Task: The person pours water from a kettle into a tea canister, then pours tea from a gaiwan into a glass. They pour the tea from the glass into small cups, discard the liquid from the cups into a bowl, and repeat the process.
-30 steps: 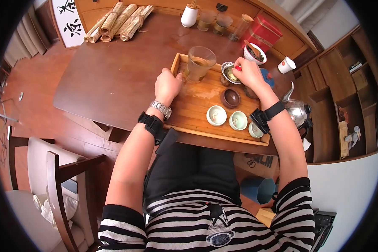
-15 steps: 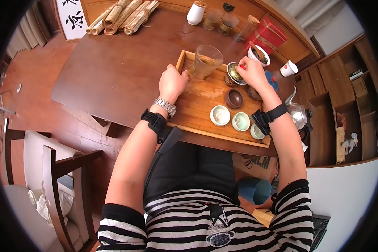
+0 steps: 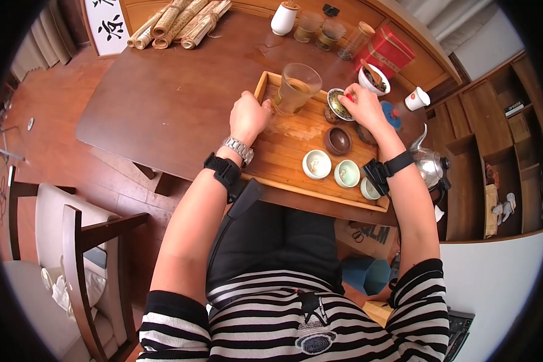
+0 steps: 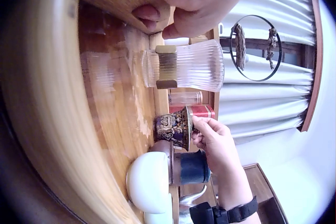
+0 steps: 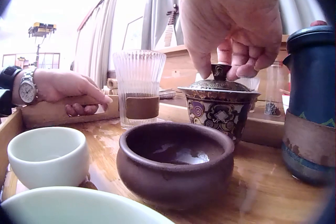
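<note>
My left hand [image 3: 250, 117] curls its fingers over the far left edge of the wooden tray [image 3: 320, 194]. With thumb and fingertips my right hand [image 3: 367, 108] pinches the knob of a patterned lid [image 5: 220, 85], which rests on a dark, ornate cup [image 5: 215, 112] with a pale rim. A ribbed glass [image 3: 297, 89] with a brown band stands between the hands. Nearer to me are a dark brown bowl [image 3: 338, 140] and several pale green cups [image 3: 347, 173]. Beside the ornate cup, a blue-topped pot [image 5: 311, 98] stands upright.
A white bowl of leaves [image 3: 374, 79], a red box [image 3: 389, 51] and a paper cup [image 3: 417, 98] stand beyond the tray. The metal kettle [image 3: 428, 168] is to its right. Rolled bamboo mats [image 3: 184, 23] lie at the back left; several glasses stand at the back.
The head view has shifted slightly. Both hands keep their holds, and more of the patterned lid's top shows under my right hand than one second ago.
</note>
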{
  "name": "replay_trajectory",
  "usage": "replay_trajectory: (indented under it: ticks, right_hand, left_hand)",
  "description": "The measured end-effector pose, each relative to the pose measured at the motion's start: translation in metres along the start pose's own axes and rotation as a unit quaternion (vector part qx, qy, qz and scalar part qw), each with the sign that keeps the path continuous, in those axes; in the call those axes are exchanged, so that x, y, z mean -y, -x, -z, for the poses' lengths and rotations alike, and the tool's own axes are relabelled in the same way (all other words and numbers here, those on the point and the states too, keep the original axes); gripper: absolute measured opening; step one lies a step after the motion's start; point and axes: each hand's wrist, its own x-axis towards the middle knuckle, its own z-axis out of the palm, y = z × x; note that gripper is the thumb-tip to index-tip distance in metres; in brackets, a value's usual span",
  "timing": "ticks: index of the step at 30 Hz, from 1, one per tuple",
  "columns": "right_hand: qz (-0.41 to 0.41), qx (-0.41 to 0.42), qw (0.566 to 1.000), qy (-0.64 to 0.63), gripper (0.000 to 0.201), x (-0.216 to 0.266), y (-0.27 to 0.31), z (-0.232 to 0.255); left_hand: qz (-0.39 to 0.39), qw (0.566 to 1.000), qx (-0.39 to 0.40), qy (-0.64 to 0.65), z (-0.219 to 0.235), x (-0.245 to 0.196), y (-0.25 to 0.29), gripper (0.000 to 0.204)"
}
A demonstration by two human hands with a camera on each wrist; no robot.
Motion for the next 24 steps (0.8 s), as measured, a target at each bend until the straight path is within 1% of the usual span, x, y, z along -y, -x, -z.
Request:
replay_trajectory:
  ticks: [3, 5, 6, 8, 9, 11, 12, 14, 15, 17, 19, 21, 22, 23, 24]
  right_hand:
    - [0.017, -0.012, 1.0, -0.018, 0.037, 0.004, 0.007, 0.009]
    - [0.031, -0.039, 0.997, -0.058, 0.042, 0.007, 0.017, 0.016]
    - [0.022, -0.05, 0.997, -0.049, 0.042, 0.007, 0.025, 0.022]
    - [-0.012, -0.065, 0.997, -0.051, 0.042, 0.008, 0.04, 0.038]
    - [-0.017, -0.086, 0.993, -0.078, 0.039, 0.002, 0.048, 0.042]
    - [-0.039, -0.124, 0.987, -0.092, 0.035, -0.011, 0.064, 0.05]
    - [-0.045, -0.128, 0.987, -0.091, 0.035, -0.023, 0.07, 0.05]
    - [-0.046, -0.175, 0.966, -0.184, 0.029, -0.052, 0.081, 0.043]
    - [-0.049, -0.18, 0.965, -0.185, 0.029, -0.063, 0.087, 0.041]
    - [-0.103, -0.159, 0.955, -0.227, 0.017, -0.08, 0.099, 0.035]
    - [-0.112, -0.165, 0.958, -0.207, 0.016, -0.098, 0.114, 0.024]
    - [-0.113, -0.212, 0.926, -0.293, 0.02, -0.108, 0.133, 0.011]
    - [-0.118, -0.22, 0.911, -0.328, 0.016, -0.108, 0.142, 0.005]
    - [-0.12, -0.225, 0.893, -0.371, 0.017, -0.108, 0.151, -0.003]
    - [-0.136, -0.235, 0.882, -0.385, 0.018, -0.107, 0.159, -0.012]
  left_hand:
    - [-0.002, 0.999, 0.009, -0.031, -0.001, 0.001, -0.004, 0.041]
    - [-0.026, 0.999, -0.011, -0.029, -0.002, 0.004, -0.005, 0.042]
    - [-0.012, 1.0, -0.003, -0.026, -0.002, 0.003, -0.006, 0.043]
    - [-0.015, 0.999, 0.0, -0.036, -0.004, 0.007, -0.009, 0.043]
    - [-0.019, 0.999, -0.005, -0.036, -0.005, 0.007, -0.011, 0.044]
    - [-0.019, 0.999, -0.006, -0.033, -0.004, 0.006, -0.009, 0.044]
    - [-0.018, 0.999, -0.003, -0.037, -0.004, 0.006, -0.009, 0.044]
    - [-0.017, 0.999, -0.004, -0.043, -0.001, 0.004, -0.007, 0.044]
    - [-0.022, 0.999, -0.002, -0.046, -0.001, 0.004, -0.007, 0.044]
    - [-0.03, 0.998, -0.013, -0.057, -0.003, 0.006, -0.009, 0.045]
    - [-0.029, 0.997, -0.012, -0.069, -0.005, 0.007, -0.01, 0.046]
    - [-0.036, 0.996, -0.025, -0.077, -0.006, 0.009, -0.013, 0.046]
    - [-0.028, 0.996, -0.021, -0.078, -0.007, 0.01, -0.016, 0.046]
    - [-0.032, 0.996, -0.018, -0.082, -0.006, 0.009, -0.016, 0.046]
    - [-0.03, 0.996, -0.016, -0.082, -0.005, 0.007, -0.015, 0.046]
